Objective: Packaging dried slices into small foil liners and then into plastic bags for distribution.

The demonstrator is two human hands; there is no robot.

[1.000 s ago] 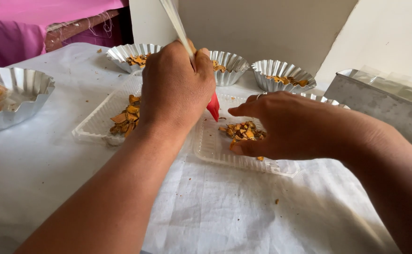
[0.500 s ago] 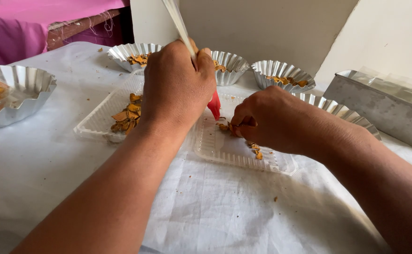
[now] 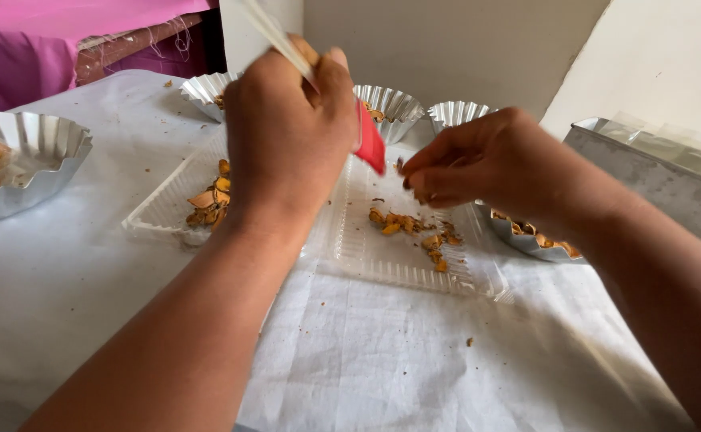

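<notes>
Gripping a red-tipped tool (image 3: 370, 146) in the left hand (image 3: 286, 136) while the right hand (image 3: 478, 164) is hovering over the clear plastic tray (image 3: 382, 260).

Left hand is closing fully around the tool's pale handle; the red tip is pointing down over the tray's far edge. Right hand is pinching its fingertips together just beside the red tip; whether anything is held between them cannot be told. Orange-brown dried pieces (image 3: 410, 226) are lying loose in the tray directly below both hands. A second clear tray (image 3: 162, 212), left of the first and touching it, is holding a small heap of the same pieces. Fluted foil cups (image 3: 390, 102) beyond the tray are holding similar pieces, as is one (image 3: 22, 160) far left. A grey metal box (image 3: 654, 172) is sitting to the tray's right.
</notes>
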